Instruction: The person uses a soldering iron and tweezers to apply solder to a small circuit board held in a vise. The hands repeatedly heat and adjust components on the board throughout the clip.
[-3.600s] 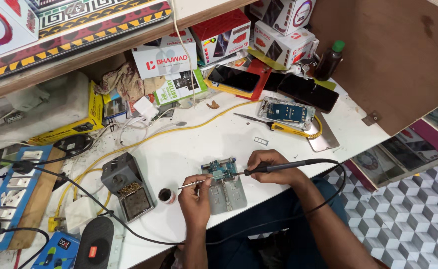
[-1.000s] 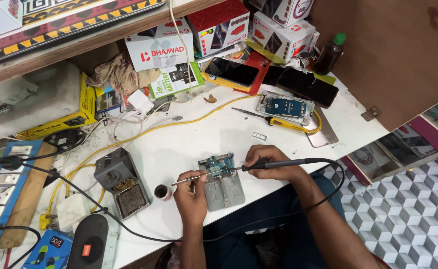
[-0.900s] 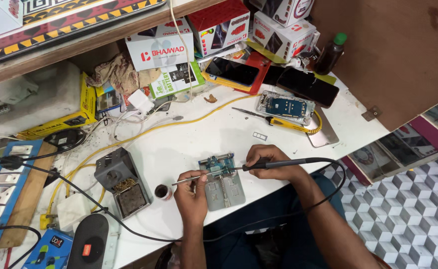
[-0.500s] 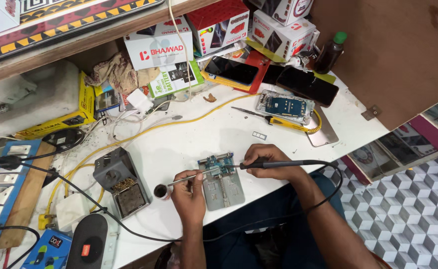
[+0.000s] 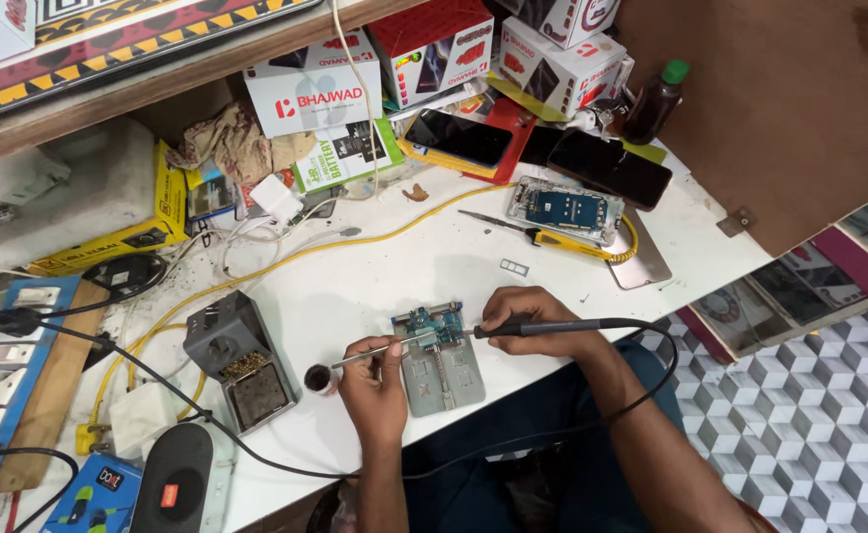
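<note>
In the head view, a small circuit board (image 5: 426,323) is being held fast in a grey metal clamp plate (image 5: 442,366) on the white bench (image 5: 375,276), so that both hands are being kept free for tools. A black soldering iron (image 5: 543,327) is being gripped pen-fashion in the closed right hand (image 5: 528,314), its tip being brought to the board's right edge; its cable is being trailed off over the lap. Metal tweezers (image 5: 380,350) are being pinched in the closed left hand (image 5: 373,380), points being aimed at the board from the left, probably to steady a part. A small round pot (image 5: 317,377) is being kept just beside that hand, a tip-cleaner stand (image 5: 239,360) further left.

Compared with the earlier frames, hardly anything is being changed: both tools are being kept on the board, and only the view is being shifted slightly.
</note>
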